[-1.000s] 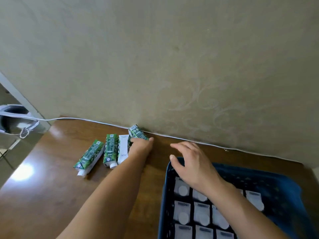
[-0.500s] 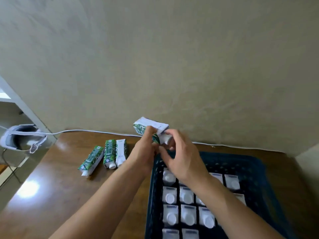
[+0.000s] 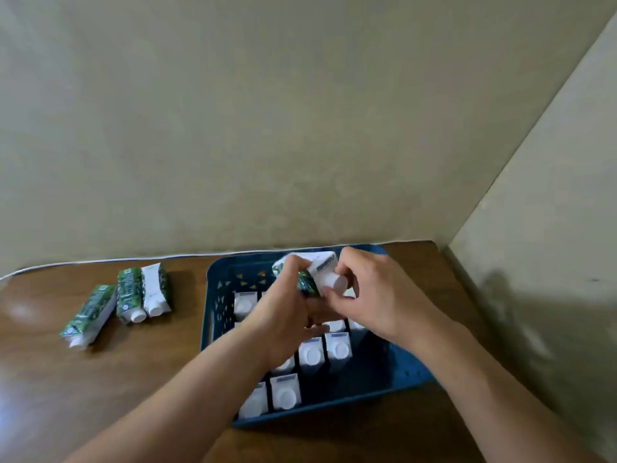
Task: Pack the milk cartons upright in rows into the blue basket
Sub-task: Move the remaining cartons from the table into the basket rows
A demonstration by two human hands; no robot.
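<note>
Support: brown wooden table [image 3: 140, 389] | on it, right: blue basket [image 3: 213, 279] | on it, left: three milk cartons [image 3: 132, 292] lying flat | rear edge: white cable [image 3: 100, 261]

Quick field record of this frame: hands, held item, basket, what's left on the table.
left hand: gripping the held carton
right hand: gripping the same carton at its cap end
held carton: tilted, above the basket's far end
blue basket: partly filled with upright cartons, white caps up
loose cartons: three lying on the table, left of the basket
</note>
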